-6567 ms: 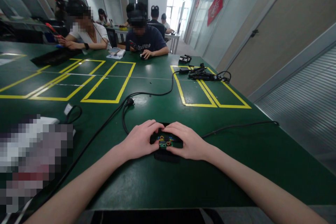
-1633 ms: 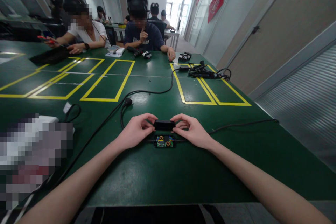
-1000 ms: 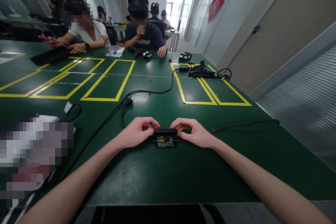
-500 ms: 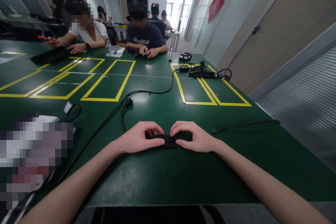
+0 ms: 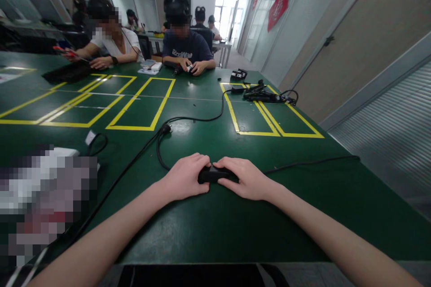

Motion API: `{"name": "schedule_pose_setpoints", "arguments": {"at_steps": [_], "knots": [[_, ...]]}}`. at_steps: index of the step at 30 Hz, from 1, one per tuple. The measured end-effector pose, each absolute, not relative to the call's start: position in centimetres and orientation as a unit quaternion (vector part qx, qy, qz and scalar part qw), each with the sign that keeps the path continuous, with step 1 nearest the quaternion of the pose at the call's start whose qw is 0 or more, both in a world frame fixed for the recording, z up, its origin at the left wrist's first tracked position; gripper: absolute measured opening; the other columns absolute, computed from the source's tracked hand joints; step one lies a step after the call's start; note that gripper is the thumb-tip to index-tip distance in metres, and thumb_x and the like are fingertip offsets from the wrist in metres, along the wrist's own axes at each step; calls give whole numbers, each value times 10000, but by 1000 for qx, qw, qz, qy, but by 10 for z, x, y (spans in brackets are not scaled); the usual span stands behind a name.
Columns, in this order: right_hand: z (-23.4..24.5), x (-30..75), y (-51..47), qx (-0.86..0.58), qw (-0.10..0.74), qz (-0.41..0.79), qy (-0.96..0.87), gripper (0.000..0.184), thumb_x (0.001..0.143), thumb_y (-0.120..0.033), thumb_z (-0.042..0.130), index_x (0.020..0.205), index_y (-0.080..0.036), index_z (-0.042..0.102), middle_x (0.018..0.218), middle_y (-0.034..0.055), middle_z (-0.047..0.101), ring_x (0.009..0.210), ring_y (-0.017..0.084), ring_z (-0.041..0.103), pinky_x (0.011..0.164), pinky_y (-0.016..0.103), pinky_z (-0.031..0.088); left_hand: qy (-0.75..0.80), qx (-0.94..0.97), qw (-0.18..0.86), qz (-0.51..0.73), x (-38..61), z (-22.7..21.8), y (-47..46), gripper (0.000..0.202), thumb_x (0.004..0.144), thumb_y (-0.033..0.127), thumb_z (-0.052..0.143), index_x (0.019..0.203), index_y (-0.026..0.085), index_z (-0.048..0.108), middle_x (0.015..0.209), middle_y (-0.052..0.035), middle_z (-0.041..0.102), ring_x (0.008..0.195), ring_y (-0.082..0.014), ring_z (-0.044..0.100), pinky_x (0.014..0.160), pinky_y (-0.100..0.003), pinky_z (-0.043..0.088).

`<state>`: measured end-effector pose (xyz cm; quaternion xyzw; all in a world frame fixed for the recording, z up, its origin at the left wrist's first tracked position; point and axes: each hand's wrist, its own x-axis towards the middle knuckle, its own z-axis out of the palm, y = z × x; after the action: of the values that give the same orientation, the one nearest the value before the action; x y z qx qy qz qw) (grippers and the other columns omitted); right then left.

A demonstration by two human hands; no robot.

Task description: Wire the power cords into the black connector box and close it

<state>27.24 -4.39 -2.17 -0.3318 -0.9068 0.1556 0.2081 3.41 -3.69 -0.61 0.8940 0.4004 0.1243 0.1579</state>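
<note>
A black power adapter (image 5: 214,175) is held between my two hands just above or on the green table; I cannot tell whether it touches the surface. My left hand (image 5: 186,178) grips its left end, thumb at the near side and fingers over the far side. Closed round the right end is my right hand (image 5: 251,179), with its thumb along the near edge. From behind my left hand a black cord (image 5: 158,150) loops up to a plug (image 5: 165,129). Another thin cord (image 5: 313,161) runs off to the right from behind my right hand.
A long black cable (image 5: 134,163) crosses the green table (image 5: 202,237) toward a heap of black adapters and cables (image 5: 262,93). Yellow tape rectangles (image 5: 131,128) mark the table. A blurred pale item (image 5: 57,188) lies at left. Two people sit across, handling things.
The adapter has turned in my hands and now shows a thicker side. My fingers have closed more fully round both its ends.
</note>
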Motion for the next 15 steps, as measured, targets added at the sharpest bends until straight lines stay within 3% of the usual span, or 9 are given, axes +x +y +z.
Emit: {"name": "schedule_pose_setpoints", "arguments": {"at_steps": [7,10,15], "knots": [[-21,272,-39,-314,169,98,-929,301,979,-380,656,1192,-168,625,1025,113,740,910,252,710,797,361,528,336,929,102,119,29,-6,-30,139,932,296,686,944,205,583,844,-20,679,809,-224,662,719,-304,469],[-20,273,-40,-309,171,71,-933,221,1022,-339,598,1149,-164,644,942,96,746,827,228,697,756,343,495,312,935,102,134,25,-6,-30,194,990,378,629,911,203,596,781,-8,657,745,-200,649,695,-288,452],[-19,273,-43,-292,198,53,-934,247,1018,-371,606,1093,-144,671,854,84,742,742,223,681,701,347,476,294,940,102,137,24,-5,-32,250,1017,413,581,903,194,625,757,-13,646,723,-197,643,709,-293,470]]}}
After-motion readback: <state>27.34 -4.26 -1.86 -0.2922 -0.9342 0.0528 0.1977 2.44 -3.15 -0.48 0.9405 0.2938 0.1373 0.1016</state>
